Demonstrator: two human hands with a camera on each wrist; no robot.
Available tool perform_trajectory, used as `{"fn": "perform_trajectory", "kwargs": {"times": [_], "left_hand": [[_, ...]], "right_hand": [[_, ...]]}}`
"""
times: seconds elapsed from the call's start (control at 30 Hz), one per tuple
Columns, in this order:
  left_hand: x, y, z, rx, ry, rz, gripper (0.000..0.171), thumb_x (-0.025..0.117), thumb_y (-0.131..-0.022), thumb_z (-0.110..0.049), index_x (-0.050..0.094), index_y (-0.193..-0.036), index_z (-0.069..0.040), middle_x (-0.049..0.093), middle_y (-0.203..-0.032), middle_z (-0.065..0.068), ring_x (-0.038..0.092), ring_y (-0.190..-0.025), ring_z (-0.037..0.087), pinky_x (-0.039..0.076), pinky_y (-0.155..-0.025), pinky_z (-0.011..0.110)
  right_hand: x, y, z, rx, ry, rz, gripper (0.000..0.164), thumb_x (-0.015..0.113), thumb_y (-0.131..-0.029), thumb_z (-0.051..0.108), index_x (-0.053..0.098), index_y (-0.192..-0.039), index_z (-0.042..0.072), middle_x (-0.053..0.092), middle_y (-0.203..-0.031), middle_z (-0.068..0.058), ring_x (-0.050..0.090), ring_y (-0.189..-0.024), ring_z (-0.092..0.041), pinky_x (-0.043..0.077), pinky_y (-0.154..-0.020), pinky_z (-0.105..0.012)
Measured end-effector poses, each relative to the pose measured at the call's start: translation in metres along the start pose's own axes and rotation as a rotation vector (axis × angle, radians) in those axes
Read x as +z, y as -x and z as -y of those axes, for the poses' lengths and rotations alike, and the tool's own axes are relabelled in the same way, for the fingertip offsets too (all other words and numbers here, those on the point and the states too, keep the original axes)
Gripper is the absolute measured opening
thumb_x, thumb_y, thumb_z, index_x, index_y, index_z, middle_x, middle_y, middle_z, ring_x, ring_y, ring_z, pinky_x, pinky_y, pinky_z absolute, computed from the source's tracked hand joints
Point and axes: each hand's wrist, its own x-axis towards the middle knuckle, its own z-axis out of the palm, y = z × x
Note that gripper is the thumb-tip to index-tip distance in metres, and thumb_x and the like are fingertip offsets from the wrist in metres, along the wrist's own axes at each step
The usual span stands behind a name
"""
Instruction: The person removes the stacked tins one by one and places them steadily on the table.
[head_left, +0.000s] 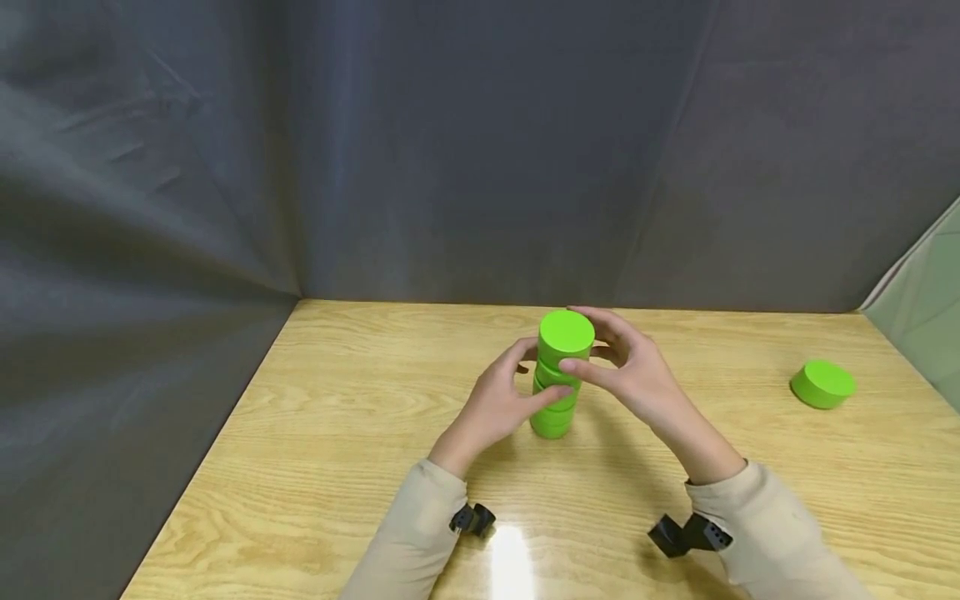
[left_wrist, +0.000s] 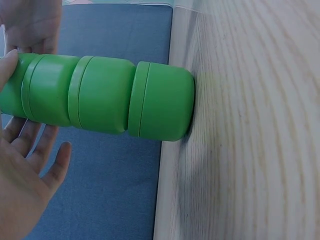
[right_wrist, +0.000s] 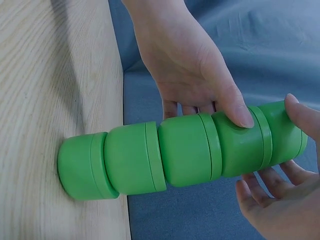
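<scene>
Fingers (left_wrist: 59,165) of my left hand (head_left: 491,404) curve around the stack (head_left: 553,379) of round green containers, thumb on the near side and the others reaching behind, so I have it clasped at the fourth container (right_wrist: 242,150) from its foot. My right hand (head_left: 641,371) is higher on the stack, clamped on the top container (head_left: 566,332), its thumb in front and its fingers bent round the back. The stack stands upright on the wood-grained table (head_left: 300,467), five containers tall, with the lowest container (right_wrist: 80,165) resting on the wood. Each container has a thin seam near its upper rim, and the edges sit slightly out of line along the stack.

Well apart from the stack, to its right, one more green container (head_left: 822,383) sits on the table with its flat top up. On the near side of the stack are my beige sleeves (head_left: 416,525), a black wrist device (head_left: 474,520) on each, and a bright glare (head_left: 512,567) on the tabletop. Behind the stack hangs a dark grey curtain (head_left: 480,167), and more of it falls to the stack's left.
</scene>
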Motion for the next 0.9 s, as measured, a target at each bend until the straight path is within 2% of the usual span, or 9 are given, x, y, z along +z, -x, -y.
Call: {"fn": "perform_trajectory", "kwargs": {"times": [0.3,0.57,0.9], "left_hand": [[0.001,0.002,0.0,-0.004,0.008,-0.003,0.06,0.074,-0.089,-0.043,0.049,-0.141,-0.024,0.056,-0.129,-0.011,0.05,-0.121,0.008,0.043,-0.101,0.041],[0.001,0.0,0.002,0.008,0.007,-0.011,0.061,0.074,-0.089,-0.042,0.049,-0.141,-0.022,0.056,-0.129,-0.009,0.05,-0.121,0.008,0.043,-0.101,0.044],[0.0,-0.001,0.002,0.037,0.001,-0.009,0.061,0.075,-0.09,-0.038,0.049,-0.142,-0.02,0.057,-0.13,-0.007,0.051,-0.121,0.01,0.043,-0.101,0.048]], "right_hand": [[0.0,0.002,0.0,-0.001,-0.003,-0.006,0.057,0.076,-0.088,0.008,0.053,-0.141,0.008,0.061,-0.128,-0.008,0.057,-0.113,-0.014,0.047,-0.094,-0.025],[-0.001,0.003,0.002,-0.006,-0.023,-0.013,0.058,0.075,-0.088,0.007,0.052,-0.141,0.006,0.061,-0.128,-0.009,0.057,-0.113,-0.013,0.047,-0.094,-0.025],[-0.006,0.011,0.007,-0.038,-0.052,-0.045,0.057,0.074,-0.089,0.005,0.051,-0.141,0.007,0.061,-0.13,-0.002,0.056,-0.117,-0.011,0.045,-0.095,-0.022]]}}
